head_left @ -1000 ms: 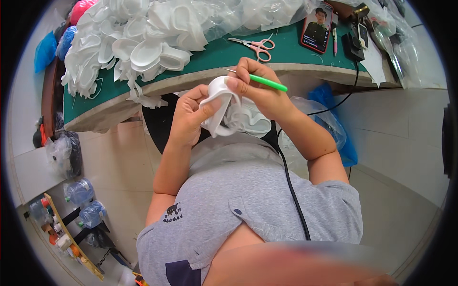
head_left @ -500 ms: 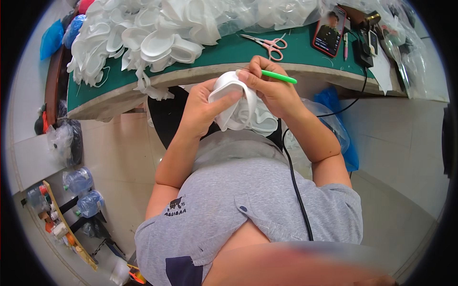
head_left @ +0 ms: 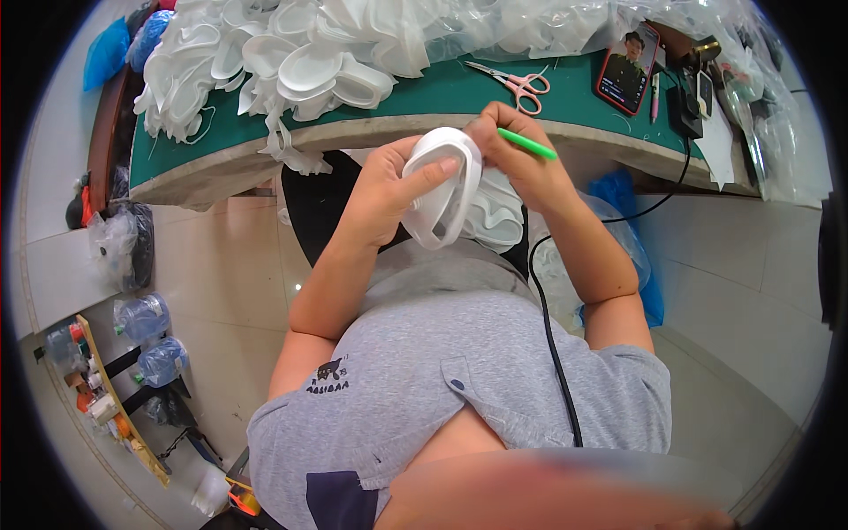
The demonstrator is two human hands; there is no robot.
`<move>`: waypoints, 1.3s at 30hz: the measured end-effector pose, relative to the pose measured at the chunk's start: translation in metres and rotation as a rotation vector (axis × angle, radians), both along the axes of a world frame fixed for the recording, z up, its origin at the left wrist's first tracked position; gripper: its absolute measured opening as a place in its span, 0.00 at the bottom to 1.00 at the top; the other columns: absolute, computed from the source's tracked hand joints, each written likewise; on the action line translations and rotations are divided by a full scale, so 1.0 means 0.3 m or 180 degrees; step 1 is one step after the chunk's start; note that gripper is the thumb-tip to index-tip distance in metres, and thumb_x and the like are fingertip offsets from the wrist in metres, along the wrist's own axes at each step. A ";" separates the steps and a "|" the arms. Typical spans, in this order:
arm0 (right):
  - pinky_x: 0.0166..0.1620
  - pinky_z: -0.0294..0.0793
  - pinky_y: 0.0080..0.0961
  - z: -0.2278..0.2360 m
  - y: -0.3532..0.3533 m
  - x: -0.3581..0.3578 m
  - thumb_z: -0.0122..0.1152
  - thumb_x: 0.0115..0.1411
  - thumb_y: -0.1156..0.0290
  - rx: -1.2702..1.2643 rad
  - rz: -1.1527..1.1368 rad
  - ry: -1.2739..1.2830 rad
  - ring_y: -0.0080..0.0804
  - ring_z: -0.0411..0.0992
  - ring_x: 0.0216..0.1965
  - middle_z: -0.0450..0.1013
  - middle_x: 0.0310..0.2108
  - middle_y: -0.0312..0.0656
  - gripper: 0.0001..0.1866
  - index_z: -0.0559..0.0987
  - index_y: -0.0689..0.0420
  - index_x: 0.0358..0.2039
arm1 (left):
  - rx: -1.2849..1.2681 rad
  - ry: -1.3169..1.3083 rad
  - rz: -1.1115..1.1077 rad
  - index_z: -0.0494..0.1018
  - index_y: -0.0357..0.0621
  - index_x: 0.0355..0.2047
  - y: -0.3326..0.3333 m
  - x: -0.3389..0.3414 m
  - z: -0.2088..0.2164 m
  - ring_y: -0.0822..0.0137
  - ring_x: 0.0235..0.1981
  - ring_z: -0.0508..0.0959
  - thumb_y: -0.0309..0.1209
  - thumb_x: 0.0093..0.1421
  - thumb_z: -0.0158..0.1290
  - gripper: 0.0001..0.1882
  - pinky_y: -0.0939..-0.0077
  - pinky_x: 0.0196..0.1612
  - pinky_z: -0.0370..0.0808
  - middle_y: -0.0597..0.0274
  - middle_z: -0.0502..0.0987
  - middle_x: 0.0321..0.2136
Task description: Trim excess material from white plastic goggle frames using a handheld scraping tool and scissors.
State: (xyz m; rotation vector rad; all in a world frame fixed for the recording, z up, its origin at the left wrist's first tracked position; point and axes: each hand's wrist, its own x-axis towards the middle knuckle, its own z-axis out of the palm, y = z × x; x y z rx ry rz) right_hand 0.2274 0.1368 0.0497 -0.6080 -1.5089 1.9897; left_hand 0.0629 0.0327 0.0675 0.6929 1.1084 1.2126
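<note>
My left hand [head_left: 382, 190] grips a white oval padded piece [head_left: 437, 199] with a raised rim, its thumb pressed inside the hollow. Close by the far right edge of that piece, my right hand [head_left: 523, 163] is closed around a slim tool with a bright green handle [head_left: 528, 144]. The handle sticks out to the right between the fingers; the tool's working end is hidden. Whether the right fingertips touch the rim, I cannot tell. Below the hands, more white curved pieces [head_left: 495, 216] lie by my lap.
A large heap of white pieces [head_left: 309, 66] covers the left of the green table [head_left: 424, 93]. Pink-handled scissors [head_left: 526, 88], a phone [head_left: 628, 69] and a pen [head_left: 654, 97] lie to the right. A black cable [head_left: 541, 291] hangs down beside my right arm.
My right hand has drawn slightly right with the green-handled tool, and its thin tip no longer shows. The white piece has turned in my left hand, showing more of its hollow.
</note>
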 end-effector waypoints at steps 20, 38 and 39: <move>0.38 0.73 0.25 0.093 0.187 0.111 0.57 0.53 0.77 0.2815 0.0048 -0.2199 0.32 0.74 0.33 0.72 0.31 0.39 0.15 0.72 0.63 0.43 | 0.0663 -0.0522 0.1011 0.67 0.38 0.38 -0.003 0.019 -0.012 0.68 0.33 0.79 0.25 0.58 0.50 0.08 0.75 0.37 0.76 0.54 0.77 0.31; 0.12 0.43 0.09 0.151 0.029 0.124 0.61 0.54 0.61 -0.1239 0.1146 -0.1012 0.10 0.57 0.08 0.66 0.10 0.33 0.17 0.74 0.62 0.34 | 0.0854 -0.0456 0.1150 0.66 0.36 0.39 -0.013 0.031 0.006 0.67 0.36 0.77 0.25 0.56 0.50 0.11 0.68 0.46 0.76 0.57 0.73 0.33; 0.12 0.43 0.10 0.149 0.033 0.126 0.61 0.54 0.61 -0.1237 0.1194 -0.0999 0.10 0.57 0.08 0.66 0.10 0.33 0.17 0.74 0.62 0.34 | 0.0876 -0.0403 0.1140 0.66 0.36 0.39 -0.012 0.031 0.006 0.67 0.36 0.77 0.25 0.56 0.50 0.11 0.68 0.46 0.77 0.57 0.73 0.33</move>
